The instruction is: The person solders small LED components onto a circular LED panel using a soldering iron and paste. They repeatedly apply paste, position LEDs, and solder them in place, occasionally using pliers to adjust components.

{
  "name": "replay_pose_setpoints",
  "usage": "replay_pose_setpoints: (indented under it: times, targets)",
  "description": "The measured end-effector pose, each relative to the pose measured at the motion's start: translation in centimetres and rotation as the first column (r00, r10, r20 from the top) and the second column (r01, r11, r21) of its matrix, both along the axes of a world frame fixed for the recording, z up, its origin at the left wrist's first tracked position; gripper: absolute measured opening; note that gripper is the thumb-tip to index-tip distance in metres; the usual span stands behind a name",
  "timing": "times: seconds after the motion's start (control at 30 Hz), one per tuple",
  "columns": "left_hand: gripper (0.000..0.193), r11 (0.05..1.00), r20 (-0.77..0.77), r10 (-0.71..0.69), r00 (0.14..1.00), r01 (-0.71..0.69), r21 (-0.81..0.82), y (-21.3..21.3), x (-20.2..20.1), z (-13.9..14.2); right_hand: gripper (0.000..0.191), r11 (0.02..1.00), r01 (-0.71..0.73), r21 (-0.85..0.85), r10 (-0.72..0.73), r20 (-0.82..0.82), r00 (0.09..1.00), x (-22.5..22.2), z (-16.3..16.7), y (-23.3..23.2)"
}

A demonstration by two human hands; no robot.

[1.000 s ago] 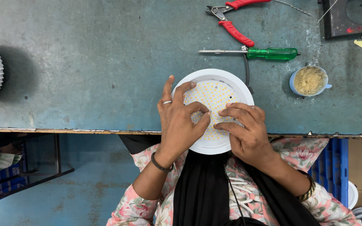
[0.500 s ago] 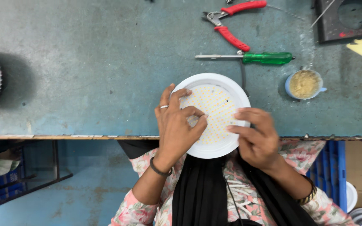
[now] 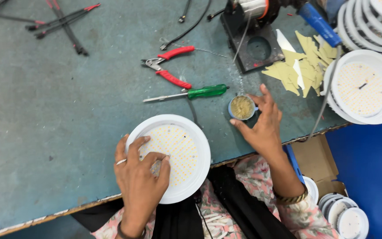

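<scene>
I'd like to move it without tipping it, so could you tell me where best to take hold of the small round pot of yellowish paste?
Take the small pot by its outer wall, probably from above and the right, where the right hand already is. It stands upright and open-topped, and the green-handled screwdriver lies close on its left.

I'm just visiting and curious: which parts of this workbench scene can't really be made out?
Head view:
- round white lamp: near side covered by the left hand.
- Machine and lamp stack: cut off by the top edge.
- small cup: yellowish contents too small to identify; the right hand is beside it.
</scene>
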State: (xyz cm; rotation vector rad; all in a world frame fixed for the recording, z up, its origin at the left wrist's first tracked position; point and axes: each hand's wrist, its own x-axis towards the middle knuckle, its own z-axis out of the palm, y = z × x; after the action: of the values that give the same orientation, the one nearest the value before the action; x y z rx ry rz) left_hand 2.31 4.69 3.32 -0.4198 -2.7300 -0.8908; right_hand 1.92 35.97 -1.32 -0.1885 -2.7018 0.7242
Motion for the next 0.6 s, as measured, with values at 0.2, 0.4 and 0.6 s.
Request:
replay_pose_setpoints:
  times: [0.2, 0.4, 0.6]
  targets:
    - [0.011, 1.000, 0.041, 0.007, 0.999, -0.007, 0.010, -1.0, 0.4, -0.6, 0.105, 0.872, -0.295, -0.390, 0.228, -0.209, 0.951, 0.8, 3.3, -4.0]
    - [0.012, 0.999, 0.050, 0.013, 0.999, -0.015, 0.031, -2.1, 0.9, -1.3, 0.113, 0.724, -0.605, -0.332, 0.612, -0.094, 0.785, 3.1, 4.7, -10.4]
    - [0.010, 0.998, 0.030, 0.023, 0.999, -0.025, 0.058, -2.5, 1.2, -1.4, 0.109, 0.761, -0.584, -0.282, 0.615, 0.030, 0.788, 2.4, 4.7, -12.9]
